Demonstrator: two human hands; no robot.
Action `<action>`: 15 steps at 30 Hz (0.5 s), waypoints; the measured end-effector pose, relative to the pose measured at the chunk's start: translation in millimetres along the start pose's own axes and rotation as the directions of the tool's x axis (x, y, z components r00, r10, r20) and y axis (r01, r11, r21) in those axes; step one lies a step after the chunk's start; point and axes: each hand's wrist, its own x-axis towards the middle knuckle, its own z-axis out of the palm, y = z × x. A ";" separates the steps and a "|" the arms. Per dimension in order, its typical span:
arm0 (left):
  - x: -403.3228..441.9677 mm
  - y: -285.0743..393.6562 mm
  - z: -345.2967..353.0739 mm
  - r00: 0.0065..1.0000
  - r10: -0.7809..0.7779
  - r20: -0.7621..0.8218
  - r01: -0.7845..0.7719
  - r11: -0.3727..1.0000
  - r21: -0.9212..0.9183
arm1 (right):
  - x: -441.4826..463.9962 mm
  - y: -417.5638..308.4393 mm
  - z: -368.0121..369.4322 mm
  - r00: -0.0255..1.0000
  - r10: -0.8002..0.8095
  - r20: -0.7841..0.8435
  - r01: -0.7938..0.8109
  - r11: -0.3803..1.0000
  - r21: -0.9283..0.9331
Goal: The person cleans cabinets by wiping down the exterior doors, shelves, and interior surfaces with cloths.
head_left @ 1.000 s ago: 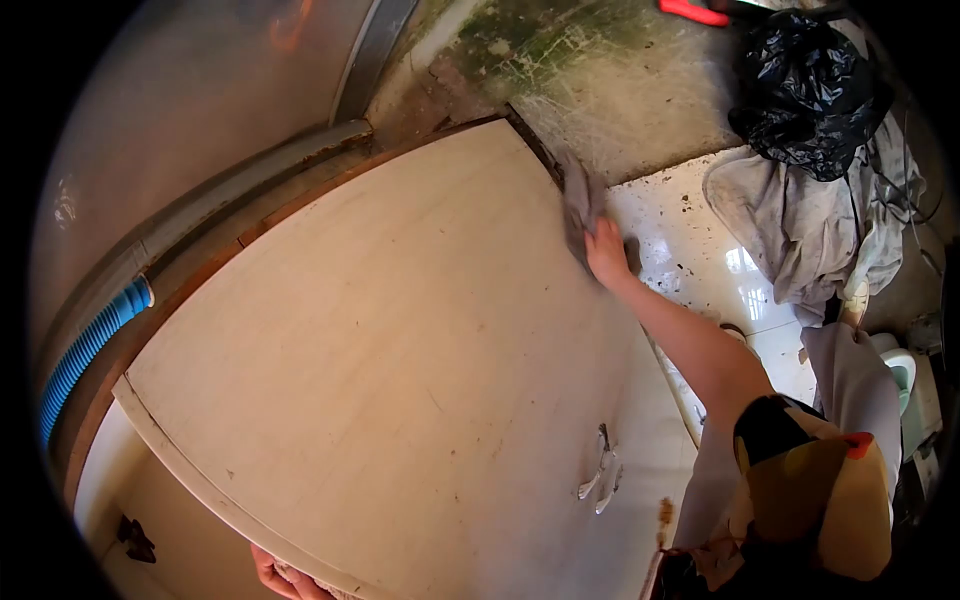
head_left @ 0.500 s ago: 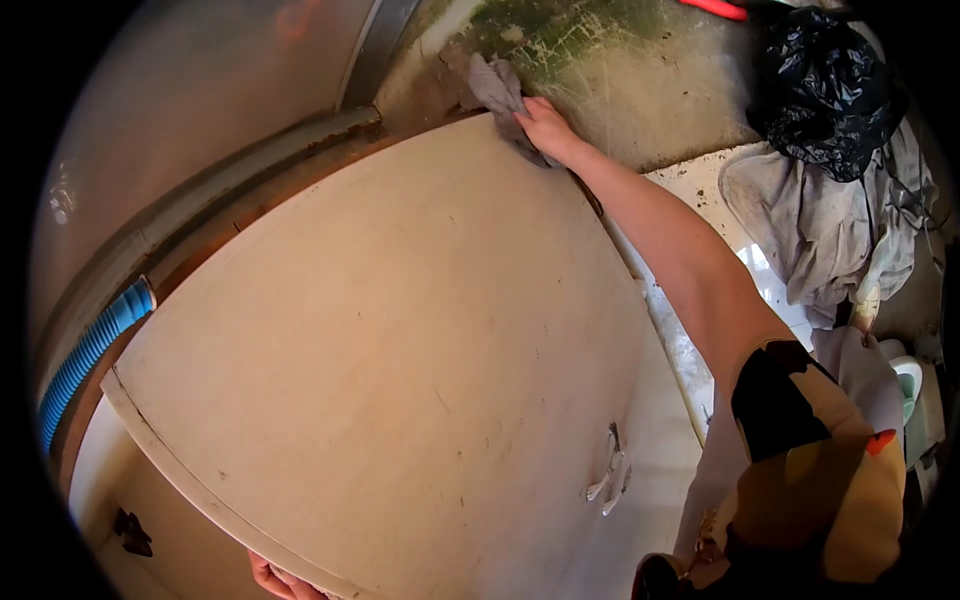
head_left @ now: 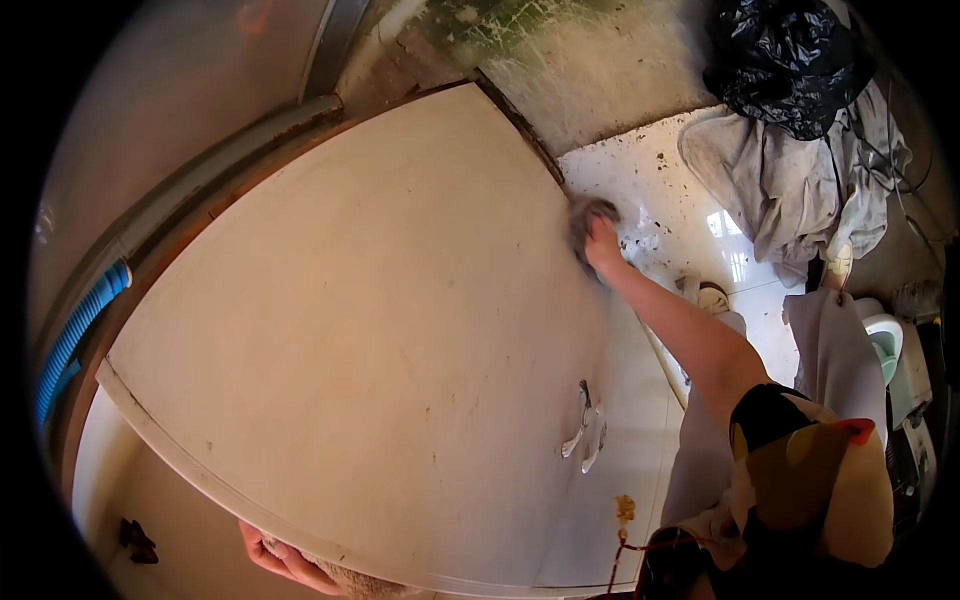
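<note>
A large pale cabinet (head_left: 350, 330) with two metal handles (head_left: 580, 425) fills the middle of the view. My right hand (head_left: 603, 245) is closed on a crumpled grey rag (head_left: 582, 225), which touches the cabinet's right edge; the rag is slightly blurred. At the lower left, my left hand (head_left: 285, 562) lies by the cabinet's bottom edge, its fingers bent over a fuzzy brownish cloth (head_left: 365, 583). Part of that hand and cloth is hidden behind the edge or cut off by the frame.
A blue ribbed hose (head_left: 82, 335) runs along the left. Dirt specks lie on the white tiles (head_left: 650, 180). At the upper right, a black plastic bag (head_left: 790, 65) rests by grey fabric (head_left: 765, 175). A pale green and white container (head_left: 883, 345) stands at right.
My right hand has moved with the grey rag from the cabinet's far corner down along its right edge. More of my left hand and its cloth shows. The view has shifted slightly.
</note>
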 end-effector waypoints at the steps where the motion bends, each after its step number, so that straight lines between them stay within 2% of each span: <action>1: 0.3 3.0 1.6 1.000 0.000 -0.001 0.000 1.000 0.003 | 9.6 -33.5 -7.4 0.999 -0.044 0.018 0.043 0.997 0.061; 3: 0.7 13.1 6.3 0.995 -0.096 -0.003 0.095 0.990 -0.102 | 2.5 -89.0 -12.8 0.977 -0.198 -0.081 0.204 0.976 0.073; 5: -0.1 18.6 15.3 0.995 -0.095 0.001 0.094 0.980 -0.178 | -38.5 -160.4 -41.5 0.952 -0.287 -0.108 0.302 0.936 0.182; 6: 0.0 17.1 15.4 0.996 -0.085 0.029 0.089 0.976 -0.201 | -65.7 -194.6 -56.6 0.938 -0.330 -0.107 0.346 0.915 0.206; 7: 0.0 17.0 14.3 0.995 -0.075 0.061 0.086 0.972 -0.219 | -96.1 -228.2 -80.3 0.942 -0.335 0.015 0.321 0.915 0.243; 9: 1.7 21.2 16.0 0.994 -0.026 0.102 0.048 0.975 -0.217 | -146.0 -273.4 -113.2 0.852 -0.523 0.029 0.482 0.803 0.351; 11: 0.7 27.7 20.2 0.996 -0.028 0.081 0.038 0.991 -0.128 | -178.0 -300.9 -140.9 0.736 -0.676 0.036 0.577 0.654 0.490; 13: 0.5 29.5 22.7 0.998 -0.023 0.060 0.029 0.995 -0.100 | -165.4 -288.2 -131.8 0.760 -0.649 0.027 0.563 0.680 0.470; 14: -0.1 27.4 22.3 0.998 -0.024 0.056 0.029 0.995 -0.092 | -145.1 -273.6 -122.6 0.788 -0.615 0.043 0.560 0.744 0.365; 15: -2.7 26.4 19.7 0.998 -0.028 0.052 0.032 0.997 -0.077 | -125.1 -251.8 -107.7 0.856 -0.516 0.038 0.487 0.828 0.276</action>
